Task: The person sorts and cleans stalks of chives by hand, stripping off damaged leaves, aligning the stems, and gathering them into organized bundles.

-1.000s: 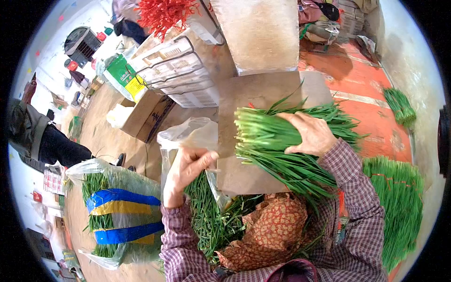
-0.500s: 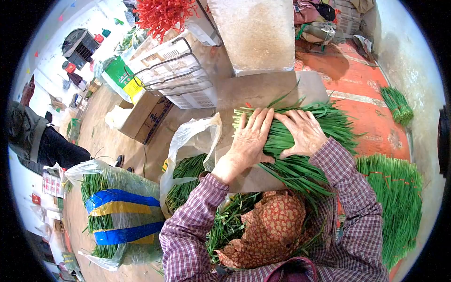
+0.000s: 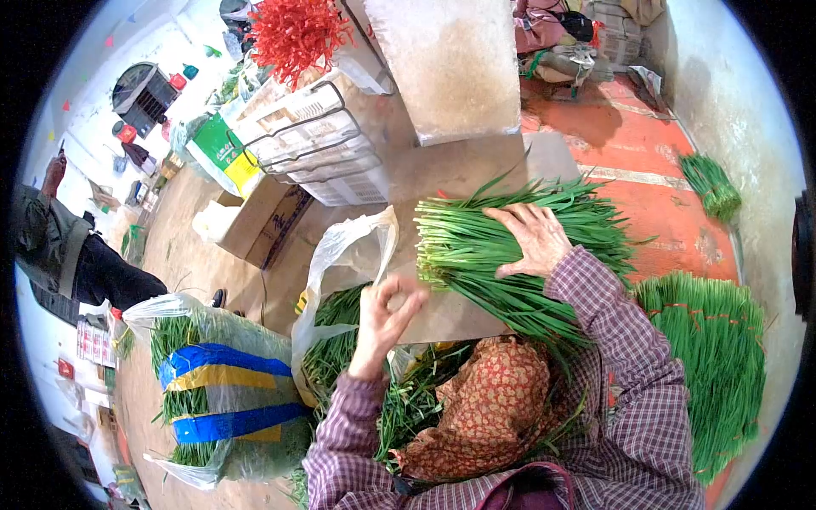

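Observation:
A large bunch of long green leafy stalks (image 3: 476,242) lies across a board (image 3: 442,174), pale cut ends to the left and leaf tips to the right. My right hand (image 3: 535,240) rests on top of it with the fingers spread. My left hand (image 3: 387,319) is raised left of the cut ends, off the bunch, its thumb and index finger curled close together; whether something small is between them is not clear. Below it, loose greens (image 3: 408,416) lie beside a patterned red cloth (image 3: 484,408) over my lap.
An open plastic bag (image 3: 323,255) stands left of the board, near a taped bag of greens (image 3: 229,382). Tied bunches (image 3: 705,365) lie on the right. Behind are a wire rack (image 3: 314,140), red ties (image 3: 297,38) and a carton (image 3: 259,221). A person (image 3: 93,263) stands far left.
Half a second ago both hands lay on the bunch. My left hand has since lifted off and moved left and down, its fingers curling. My right hand stays on the leaves.

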A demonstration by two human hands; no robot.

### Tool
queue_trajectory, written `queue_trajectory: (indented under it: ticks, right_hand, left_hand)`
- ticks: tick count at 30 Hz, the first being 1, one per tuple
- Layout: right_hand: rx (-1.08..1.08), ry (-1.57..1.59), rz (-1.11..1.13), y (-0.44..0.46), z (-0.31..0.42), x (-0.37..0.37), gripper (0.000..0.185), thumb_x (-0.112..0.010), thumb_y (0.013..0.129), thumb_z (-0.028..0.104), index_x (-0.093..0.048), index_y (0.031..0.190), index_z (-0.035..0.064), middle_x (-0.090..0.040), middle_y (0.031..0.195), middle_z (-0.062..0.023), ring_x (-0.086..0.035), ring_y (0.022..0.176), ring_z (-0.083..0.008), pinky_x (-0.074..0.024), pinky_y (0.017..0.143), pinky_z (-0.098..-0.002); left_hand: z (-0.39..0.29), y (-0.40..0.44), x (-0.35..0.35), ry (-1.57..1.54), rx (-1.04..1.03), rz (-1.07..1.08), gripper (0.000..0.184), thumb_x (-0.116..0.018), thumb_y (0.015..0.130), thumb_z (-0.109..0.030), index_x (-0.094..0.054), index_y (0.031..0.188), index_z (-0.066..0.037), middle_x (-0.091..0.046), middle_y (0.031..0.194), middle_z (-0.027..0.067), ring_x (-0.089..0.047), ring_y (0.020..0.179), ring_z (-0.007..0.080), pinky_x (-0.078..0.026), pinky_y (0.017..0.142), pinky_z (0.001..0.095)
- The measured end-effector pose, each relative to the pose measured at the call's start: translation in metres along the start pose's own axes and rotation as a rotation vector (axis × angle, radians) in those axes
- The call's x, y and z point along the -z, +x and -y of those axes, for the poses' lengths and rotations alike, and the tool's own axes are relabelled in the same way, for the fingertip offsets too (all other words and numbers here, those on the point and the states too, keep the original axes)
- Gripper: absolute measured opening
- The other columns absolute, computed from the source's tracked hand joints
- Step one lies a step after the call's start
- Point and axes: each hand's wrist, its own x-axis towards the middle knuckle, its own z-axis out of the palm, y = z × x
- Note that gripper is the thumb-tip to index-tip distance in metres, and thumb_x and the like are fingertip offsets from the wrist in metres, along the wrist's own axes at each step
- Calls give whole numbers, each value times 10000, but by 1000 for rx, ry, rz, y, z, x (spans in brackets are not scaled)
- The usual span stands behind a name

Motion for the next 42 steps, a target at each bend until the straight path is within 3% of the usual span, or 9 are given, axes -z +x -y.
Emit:
queue_trajectory:
  ticks: [2,4,10,16,20,22,28,36,42]
  right_hand:
    - [1,-1,2,0,0,0,1051,-790,523,585,-324,1411,272,-482,1232,-50,-457,1143,-271,-342,980,-444]
    - [2,-3,8,1,1,1,1044,-786,527,593,-329,1409,271,-478,1239,-57,-461,1138,-277,-344,980,-447]
    - [-28,-142,50,1,4,-1,1073,-753,541,651,-284,1427,270,-469,1246,-74,-454,1147,-280,-363,955,-455]
    - [-31,-151,68,-2,-1,-9,1106,-716,552,696,-225,1457,293,-454,1266,-103,-434,1185,-301,-348,964,-480]
    - [-13,-97,66,-3,-3,-9,1081,-716,575,689,-233,1457,293,-466,1251,-84,-433,1169,-289,-353,973,-474]
    - [-14,-150,89,-3,-2,-7,1059,-685,599,698,-230,1457,276,-443,1312,-84,-433,1192,-277,-347,986,-461]
    - [-40,-116,160,0,-4,-8,1041,-671,651,688,-167,1474,299,-433,1320,-101,-402,1219,-304,-340,991,-474]
    - [-72,-118,215,3,-1,-10,1028,-685,677,648,-135,1478,312,-379,1395,-110,-376,1261,-315,-319,1009,-495]
    - [-103,-97,290,2,5,5,1008,-637,716,672,-99,1486,306,-339,1424,-120,-322,1302,-337,-290,1047,-543]
  left_hand:
    - [-3,-19,11,332,87,400,189,-740,778,-215,-684,767,-34,-646,652,98,-649,609,230,-491,560,350]
    - [0,-32,11,681,-217,498,199,-743,764,-236,-675,750,-49,-653,666,99,-648,596,223,-487,543,329]
    - [-46,20,-26,493,-415,-127,268,-752,712,-117,-652,942,-25,-621,915,116,-599,864,265,-489,757,350]
    - [-17,54,-71,448,-560,-204,216,-714,704,-58,-648,909,-37,-568,977,120,-527,925,315,-439,813,398]
    - [-15,49,-65,148,-517,-211,97,-681,754,3,-650,844,-15,-631,856,106,-598,831,240,-474,723,313]
    - [-6,47,-56,-170,-256,-191,29,-648,815,-6,-653,844,-1,-668,847,56,-611,762,140,-480,694,262]
    - [36,46,5,-1042,-30,-195,70,-643,832,-88,-614,838,-24,-650,788,66,-615,715,151,-503,711,289]
    - [5,13,-4,279,-59,-138,594,-791,713,-303,-543,1139,29,-656,853,134,-632,695,200,-507,616,329]
    - [41,42,-29,501,-121,-234,631,-819,667,-349,-559,1114,11,-665,841,148,-639,708,262,-501,655,385]
